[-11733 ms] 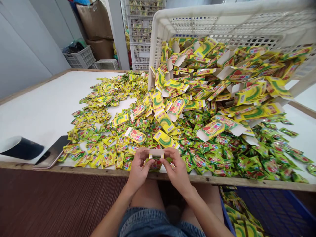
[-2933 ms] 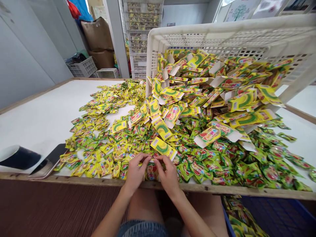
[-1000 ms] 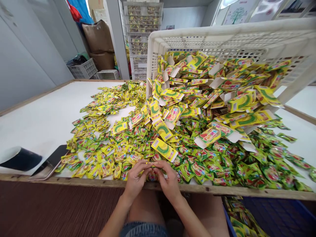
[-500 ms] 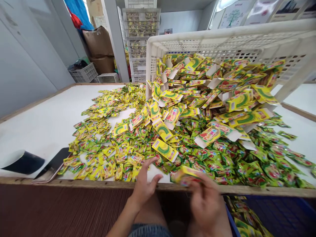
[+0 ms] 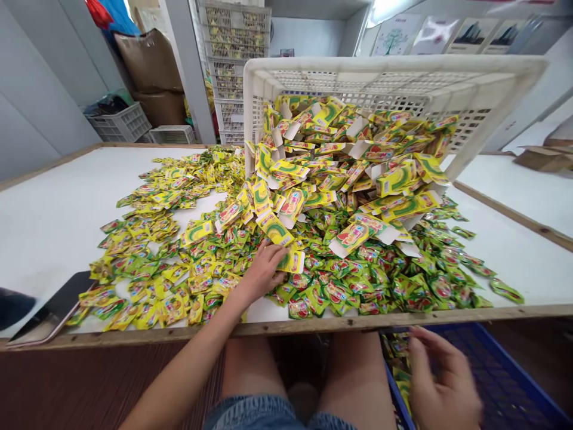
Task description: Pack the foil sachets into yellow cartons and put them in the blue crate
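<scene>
My left hand (image 5: 264, 270) reaches onto the heap with its fingers closed over a small yellow carton (image 5: 295, 261). The carton's white end sticks out to the right of the fingers; the rest is partly covered. Just beyond lies another yellow carton (image 5: 274, 228). Around them spread small green candy sachets (image 5: 340, 292) and yellow sachets (image 5: 179, 304). Low at the right, my right hand (image 5: 443, 382) is over a blue crate (image 5: 505, 382), slightly blurred. Its thumb and fingers are apart, and I see nothing between them. Several packs (image 5: 403, 382) lie in the crate.
A white plastic basket (image 5: 380, 63) lies tipped toward me, spilling many open-ended cartons onto the table. A phone (image 5: 54, 307) and a dark cup (image 5: 15, 307) are at the left. The wooden table edge (image 5: 313, 325) runs across in front of my legs. Stacked crates (image 5: 237, 36) stand behind.
My right hand has moved right and down from the table edge to the blue crate, and its carton is gone from it. My left hand has gone forward onto a carton. The view has swung right.
</scene>
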Demonstrator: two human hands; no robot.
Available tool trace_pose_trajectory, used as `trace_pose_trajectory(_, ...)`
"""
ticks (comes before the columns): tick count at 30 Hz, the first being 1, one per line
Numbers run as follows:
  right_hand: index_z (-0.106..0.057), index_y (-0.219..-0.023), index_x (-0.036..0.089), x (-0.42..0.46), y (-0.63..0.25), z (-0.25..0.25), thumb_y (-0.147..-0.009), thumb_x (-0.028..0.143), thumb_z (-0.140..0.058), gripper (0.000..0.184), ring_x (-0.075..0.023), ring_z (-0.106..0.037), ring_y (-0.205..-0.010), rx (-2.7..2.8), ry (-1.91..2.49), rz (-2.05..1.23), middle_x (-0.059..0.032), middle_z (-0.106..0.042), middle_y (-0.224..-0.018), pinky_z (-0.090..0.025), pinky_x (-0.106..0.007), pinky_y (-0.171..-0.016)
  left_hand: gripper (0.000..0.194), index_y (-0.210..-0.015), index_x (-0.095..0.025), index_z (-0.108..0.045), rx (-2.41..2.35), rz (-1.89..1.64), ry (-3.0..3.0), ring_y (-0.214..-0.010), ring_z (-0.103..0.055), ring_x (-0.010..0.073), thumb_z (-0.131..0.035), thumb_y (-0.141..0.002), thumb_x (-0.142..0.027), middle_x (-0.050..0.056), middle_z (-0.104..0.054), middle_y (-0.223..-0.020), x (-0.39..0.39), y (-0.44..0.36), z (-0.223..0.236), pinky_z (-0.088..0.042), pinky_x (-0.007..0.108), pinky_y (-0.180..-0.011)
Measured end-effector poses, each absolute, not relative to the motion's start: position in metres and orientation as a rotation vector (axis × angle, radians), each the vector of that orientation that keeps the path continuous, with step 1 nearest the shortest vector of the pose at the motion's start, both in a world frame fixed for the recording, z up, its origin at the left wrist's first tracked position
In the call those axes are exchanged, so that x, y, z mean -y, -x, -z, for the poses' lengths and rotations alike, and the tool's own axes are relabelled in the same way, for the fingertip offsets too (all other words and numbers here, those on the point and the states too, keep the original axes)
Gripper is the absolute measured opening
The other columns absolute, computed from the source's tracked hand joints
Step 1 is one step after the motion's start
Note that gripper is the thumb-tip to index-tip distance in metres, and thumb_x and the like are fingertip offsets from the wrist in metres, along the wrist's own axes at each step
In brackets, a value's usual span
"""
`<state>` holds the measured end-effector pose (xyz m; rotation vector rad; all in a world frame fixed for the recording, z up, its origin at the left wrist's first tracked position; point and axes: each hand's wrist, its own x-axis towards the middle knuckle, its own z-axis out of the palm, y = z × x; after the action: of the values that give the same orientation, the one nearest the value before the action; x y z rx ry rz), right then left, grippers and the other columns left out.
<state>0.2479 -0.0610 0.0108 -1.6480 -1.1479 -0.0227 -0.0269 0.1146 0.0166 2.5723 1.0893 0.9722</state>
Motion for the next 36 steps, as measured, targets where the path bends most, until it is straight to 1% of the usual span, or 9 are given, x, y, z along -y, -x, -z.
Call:
trace_pose_trajectory(5, -0.057, -0.098, 0.017, 0.018, -0.179, -0.014, -0.086, 0.024, -0.047, 0.017, -0.0173, -0.054, -0.092, 1.536, 1.37, -0.273, -0.0077, -0.058, -0.096, -0.041, -0.03, -0.082, 0.048, -0.12, -0.015, -0.045, -1.112, -1.799, -1.274, -0.101, -0.055, 0.0207, -0.056, -0.078, -0.034, 0.012, -0.054, -0.114, -0.09, 0.064, -0.04, -0.043, 0.033, -0.089)
trace_pose_trajectory(8, -0.056, -0.096, 0.017, -0.007, -0.147, -0.009, -0.089, 0.023, -0.043, 0.016, -0.0182, -0.052, -0.092, 1.748, 1.282, -0.441, -0.0083, -0.057, -0.096, -0.041, -0.031, -0.08, 0.048, -0.114, -0.013, -0.051, -0.919, -1.844, -0.662, -0.09, -0.06, 0.0223, -0.051, -0.077, -0.044, 0.011, -0.059, -0.105, -0.071, 0.099, -0.046, -0.049, 0.034, -0.08)
trace_pose_trajectory(11, -0.057, -0.095, 0.017, -0.029, -0.12, -0.004, -0.088, 0.026, -0.044, 0.017, -0.0207, -0.05, -0.092, 1.866, 1.308, -0.407, -0.0087, -0.057, -0.095, -0.039, -0.035, -0.079, 0.042, -0.106, -0.012, -0.056, -0.949, -1.783, -0.41, -0.081, -0.063, 0.0205, -0.06, -0.071, -0.035, 0.008, -0.063, -0.093, -0.05, 0.125, -0.042, -0.052, 0.032, -0.073)
trace_pose_trajectory(15, -0.057, -0.096, 0.018, -0.048, -0.085, -0.012, -0.086, 0.026, -0.047, 0.016, -0.021, -0.049, -0.089, 1.938, 1.281, -0.358, -0.0074, -0.058, -0.093, -0.035, -0.035, -0.077, 0.042, -0.104, -0.012, -0.057, -1.139, -1.747, -0.335, -0.072, -0.063, 0.0164, -0.067, -0.065, -0.023, 0.006, -0.065, -0.089, -0.026, 0.137, -0.034, -0.053, 0.028, -0.067)
trace_pose_trajectory(20, -0.058, -0.089, 0.02, -0.057, -0.052, -0.018, -0.084, 0.017, -0.05, 0.01, -0.0183, -0.049, -0.088, 2.165, 1.046, -0.56, -0.0021, -0.059, -0.09, -0.033, -0.033, -0.078, 0.052, -0.111, -0.011, -0.056, -1.128, -1.698, -0.388, -0.077, -0.064, 0.0179, -0.069, -0.064, -0.029, 0.008, -0.065, -0.09, -0.013, 0.139, -0.031, -0.053, 0.026, -0.067)
trace_pose_trajectory(23, -0.058, -0.088, 0.019, -0.065, -0.05, -0.009, -0.083, 0.017, -0.051, 0.009, -0.0193, -0.047, -0.09, 2.126, 1.133, -0.512, -0.0032, -0.057, -0.094, -0.033, -0.033, -0.078, 0.058, -0.111, -0.01, -0.056, -1.211, -1.517, -0.43, -0.078, -0.064, 0.0206, -0.073, -0.061, -0.033, 0.01, -0.065, -0.092, -0.012, 0.141, -0.028, -0.052, 0.029, -0.068)
trace_pose_trajectory(29, -0.057, -0.09, 0.017, -0.092, -0.05, -0.006, -0.082, 0.019, -0.051, 0.011, -0.0228, -0.046, -0.091, 2.053, 1.332, -0.31, -0.0066, -0.058, -0.093, -0.031, -0.037, -0.08, 0.051, -0.104, -0.012, -0.062, -1.467, -1.095, -0.738, -0.101, -0.058, 0.023, -0.071, -0.063, -0.04, 0.012, -0.063, -0.105, -0.023, 0.139, -0.021, -0.045, 0.031, -0.088)
trace_pose_trajectory(33, -0.056, -0.105, 0.015, -0.112, -0.028, -0.007, -0.078, 0.025, -0.059, 0.028, -0.0257, -0.044, -0.094, 2.167, 1.384, -0.201, -0.0097, -0.059, -0.095, -0.03, -0.038, -0.08, 0.058, -0.112, -0.012, -0.057, -1.468, -1.063, -0.804, -0.111, -0.052, 0.0252, -0.068, -0.065, -0.045, 0.014, -0.059, -0.112, -0.031, 0.135, -0.019, -0.045, 0.034, -0.087)
trace_pose_trajectory(36, -0.052, -0.114, 0.012, -0.12, -0.014, 0.002, -0.074, 0.021, -0.064, 0.043, -0.0272, -0.042, -0.095, 2.216, 1.453, -0.133, -0.0127, -0.057, -0.096, -0.029, -0.04, -0.081, 0.066, -0.12, -0.011, -0.051, -1.427, -1.045, -0.863, -0.114, -0.05, 0.0241, -0.066, -0.067, -0.046, 0.014, -0.059, -0.114, -0.03, 0.134, -0.017, -0.042, 0.033, -0.091)
